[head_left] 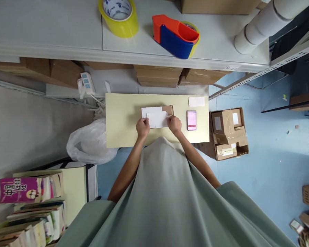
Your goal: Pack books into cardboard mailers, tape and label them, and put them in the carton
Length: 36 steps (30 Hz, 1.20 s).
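Observation:
A flat brown cardboard piece [168, 109] lies on the pale yellow table [121, 120], with white paper sheets [157, 118] on top of it. My left hand [142, 127] pinches the left edge of the front sheet. My right hand [175, 124] grips the right edge of the same sheet, fingers curled. Both hands rest low on the table, close to my body.
A phone [192, 120] and a white card [196, 101] lie on the table's right part. An open cardboard box [229, 133] stands on the floor to the right, a white plastic bag [90, 142] to the left. The shelf above holds a yellow tape roll [119, 17] and a red-blue tape dispenser [176, 36].

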### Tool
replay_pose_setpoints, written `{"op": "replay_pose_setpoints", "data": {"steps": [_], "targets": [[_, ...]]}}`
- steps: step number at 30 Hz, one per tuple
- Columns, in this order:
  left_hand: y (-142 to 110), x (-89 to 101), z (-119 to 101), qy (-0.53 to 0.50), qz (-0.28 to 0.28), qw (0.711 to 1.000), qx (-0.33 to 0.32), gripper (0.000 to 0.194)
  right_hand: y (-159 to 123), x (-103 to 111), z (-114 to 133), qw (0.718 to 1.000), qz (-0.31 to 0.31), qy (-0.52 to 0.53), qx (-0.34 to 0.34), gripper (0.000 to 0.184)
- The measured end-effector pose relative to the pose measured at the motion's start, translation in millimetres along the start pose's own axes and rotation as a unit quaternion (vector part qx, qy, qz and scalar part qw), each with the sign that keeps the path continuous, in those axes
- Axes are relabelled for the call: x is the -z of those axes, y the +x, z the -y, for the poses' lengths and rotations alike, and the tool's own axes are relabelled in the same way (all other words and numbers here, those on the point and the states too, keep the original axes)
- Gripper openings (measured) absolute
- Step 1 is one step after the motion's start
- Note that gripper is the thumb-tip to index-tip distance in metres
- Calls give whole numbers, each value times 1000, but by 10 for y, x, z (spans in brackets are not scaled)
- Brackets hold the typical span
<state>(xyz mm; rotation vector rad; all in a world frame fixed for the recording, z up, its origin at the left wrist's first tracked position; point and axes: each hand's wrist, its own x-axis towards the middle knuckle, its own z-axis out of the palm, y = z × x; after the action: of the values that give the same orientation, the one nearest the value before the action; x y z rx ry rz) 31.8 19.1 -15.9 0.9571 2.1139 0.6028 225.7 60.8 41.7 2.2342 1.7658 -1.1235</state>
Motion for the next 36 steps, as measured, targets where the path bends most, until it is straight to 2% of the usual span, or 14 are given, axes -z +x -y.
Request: {"op": "replay_pose_setpoints", "data": {"steps": [6, 9, 12, 18, 21, 25, 28, 33, 36], "targets": [[0, 7, -10, 1, 0, 1000, 3, 20, 19, 63, -53, 1000, -2, 17, -6, 20], [5, 11, 0, 1, 4, 1000, 4, 21, 88, 140, -81, 999, 33, 0, 1, 11], [14, 16, 5, 3, 9, 1000, 7, 23, 219, 221, -40, 998, 62, -17, 2, 11], [26, 25, 0, 10, 18, 1000, 8, 24, 421, 280, 123, 999, -28, 24, 2, 16], [24, 22, 5, 12, 20, 1000, 10, 24, 355, 233, 153, 1000, -21, 12, 13, 14], [16, 14, 17, 14, 26, 1000, 9, 25, 216, 101, 227, 995, 73, -49, 44, 11], [9, 15, 18, 18, 26, 999, 7, 24, 227, -1, 380, 990, 103, -70, 69, 14], [-10, 23, -5, 24, 20, 1000, 3, 22, 362, -121, 681, 996, 56, -31, 64, 15], [-25, 23, -20, 23, 15, 1000, 1, 22, 338, -182, 751, 997, 34, -32, 59, 18]]}}
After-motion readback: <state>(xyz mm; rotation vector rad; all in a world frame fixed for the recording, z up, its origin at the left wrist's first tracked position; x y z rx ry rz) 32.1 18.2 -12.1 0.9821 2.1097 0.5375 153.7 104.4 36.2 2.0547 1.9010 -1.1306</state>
